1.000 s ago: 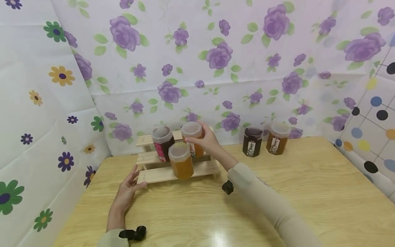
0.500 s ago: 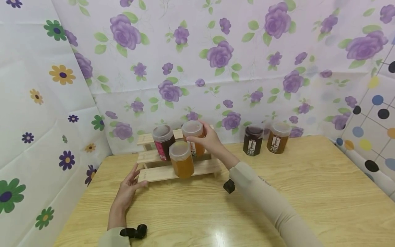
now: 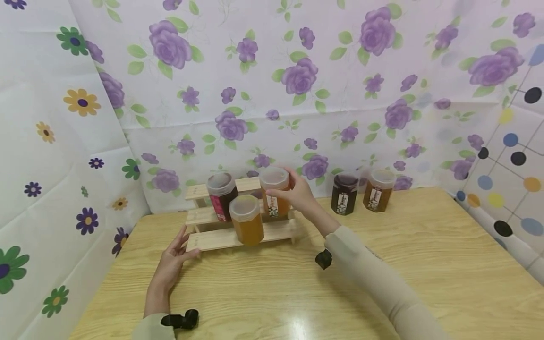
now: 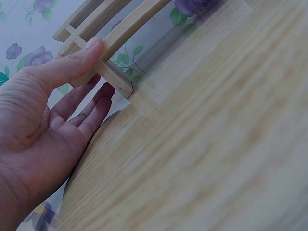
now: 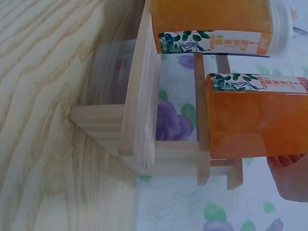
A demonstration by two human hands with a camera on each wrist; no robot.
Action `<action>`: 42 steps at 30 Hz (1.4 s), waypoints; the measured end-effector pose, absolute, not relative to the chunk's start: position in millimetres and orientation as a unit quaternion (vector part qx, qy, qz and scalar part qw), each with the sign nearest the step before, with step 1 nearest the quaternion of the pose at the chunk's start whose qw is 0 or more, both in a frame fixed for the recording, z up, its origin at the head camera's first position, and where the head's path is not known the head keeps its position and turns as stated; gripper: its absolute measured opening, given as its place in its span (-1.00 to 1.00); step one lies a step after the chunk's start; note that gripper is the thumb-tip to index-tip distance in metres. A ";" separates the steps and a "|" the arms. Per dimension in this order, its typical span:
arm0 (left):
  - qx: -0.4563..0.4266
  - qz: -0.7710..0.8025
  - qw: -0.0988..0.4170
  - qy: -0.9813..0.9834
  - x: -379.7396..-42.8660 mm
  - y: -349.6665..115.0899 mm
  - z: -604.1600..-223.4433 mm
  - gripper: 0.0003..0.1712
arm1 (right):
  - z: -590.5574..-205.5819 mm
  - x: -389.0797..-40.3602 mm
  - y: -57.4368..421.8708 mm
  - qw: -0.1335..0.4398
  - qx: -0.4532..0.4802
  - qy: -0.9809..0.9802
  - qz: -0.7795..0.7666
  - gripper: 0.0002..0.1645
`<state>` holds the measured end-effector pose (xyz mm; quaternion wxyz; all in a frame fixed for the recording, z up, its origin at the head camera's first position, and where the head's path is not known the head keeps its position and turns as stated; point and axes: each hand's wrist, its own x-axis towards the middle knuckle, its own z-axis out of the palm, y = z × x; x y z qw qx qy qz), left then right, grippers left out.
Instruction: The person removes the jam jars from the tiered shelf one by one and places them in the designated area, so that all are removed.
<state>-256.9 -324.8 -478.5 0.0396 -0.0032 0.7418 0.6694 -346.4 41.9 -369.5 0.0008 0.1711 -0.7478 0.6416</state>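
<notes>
A three-step wooden display rack [image 3: 212,240] stands on the table, its left end pinched by my left hand [image 3: 169,268]. In the left wrist view the thumb [image 4: 72,67] lies over the wood, fingers at its side. My right hand [image 3: 299,192] grips a jar of orange honey [image 3: 272,198] with a frosted lid at the middle step, toward the right. In the right wrist view that jar [image 5: 255,122] stands close to the step; most of the hand [image 5: 288,178] is out of sight. On the front step sits an amber honey jar [image 3: 250,229]. A dark jar with a pink label [image 3: 221,200] stands left on the middle step.
Right of the rack, near the back of the wooden table [image 3: 382,255], stand a dark jar [image 3: 344,193] and an amber-brown jar [image 3: 378,191]. A flowered cloth [image 3: 263,89] hangs close behind, with further patterned cloth at both sides.
My right hand has shifted the gripped honey jar to the right along the rack, widening the space beside the pink-labelled jar. The left hand keeps its place on the rack's end.
</notes>
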 end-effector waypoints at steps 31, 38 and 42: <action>-0.016 0.648 0.052 0.760 -254.2 -318.8 -479.7 0.07 | -375.0 -317.9 152.6 -0.005 0.008 -0.758 0.652 0.10; -0.025 0.635 0.054 0.771 -253.8 -323.6 -477.2 0.05 | -387.1 -312.1 181.6 -0.007 -0.015 -0.781 0.625 0.07; -0.022 0.639 0.055 0.767 -255.7 -323.4 -477.2 0.06 | -396.0 -311.1 193.6 -0.005 -0.024 -0.787 0.617 0.07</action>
